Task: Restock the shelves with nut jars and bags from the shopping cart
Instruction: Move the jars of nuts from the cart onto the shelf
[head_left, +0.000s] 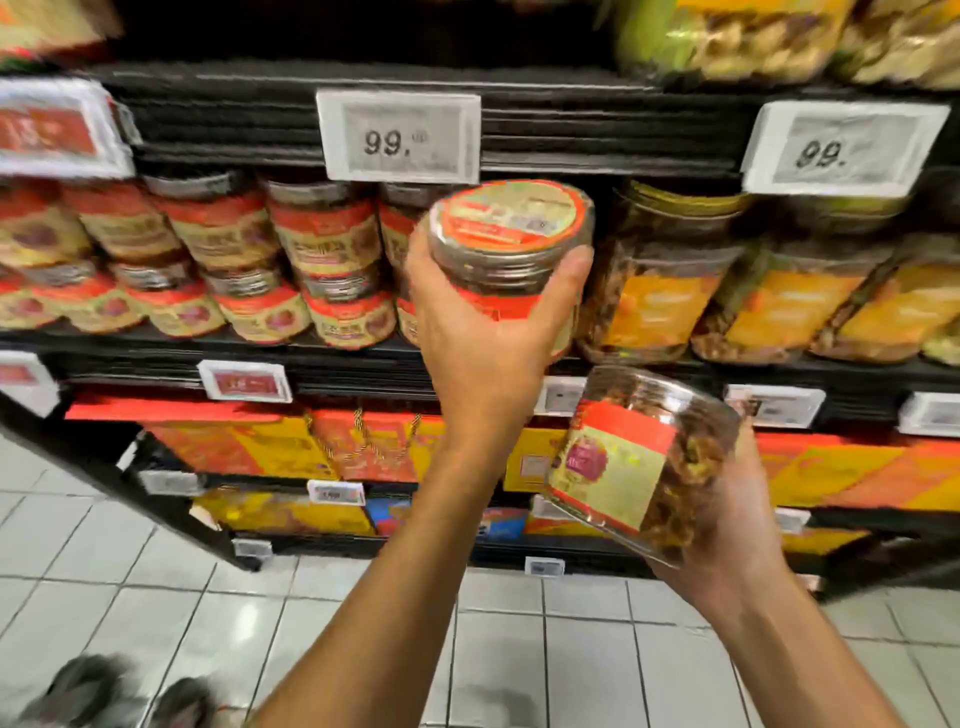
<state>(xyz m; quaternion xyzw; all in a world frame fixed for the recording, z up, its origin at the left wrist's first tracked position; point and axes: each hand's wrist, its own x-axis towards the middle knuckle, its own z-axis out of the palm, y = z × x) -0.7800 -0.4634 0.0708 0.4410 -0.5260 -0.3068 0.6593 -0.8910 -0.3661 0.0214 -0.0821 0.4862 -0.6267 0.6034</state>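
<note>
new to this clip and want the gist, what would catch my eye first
The left hand holds a red-labelled nut jar up in the middle, lid toward the camera, before a shelf row of matching jars. Lower right, the right hand cradles a second nut jar, tilted. Above, a white price tag reads 99.

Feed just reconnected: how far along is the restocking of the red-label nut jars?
Done: clear plastic nut jars with red-and-cream labels already stand two high on the black middle shelf. In hand: the left hand holds one such jar up at that row's right end; the right hand holds a second jar, tilted, lower down. Left: shelving both; the cart is out of view.
</note>
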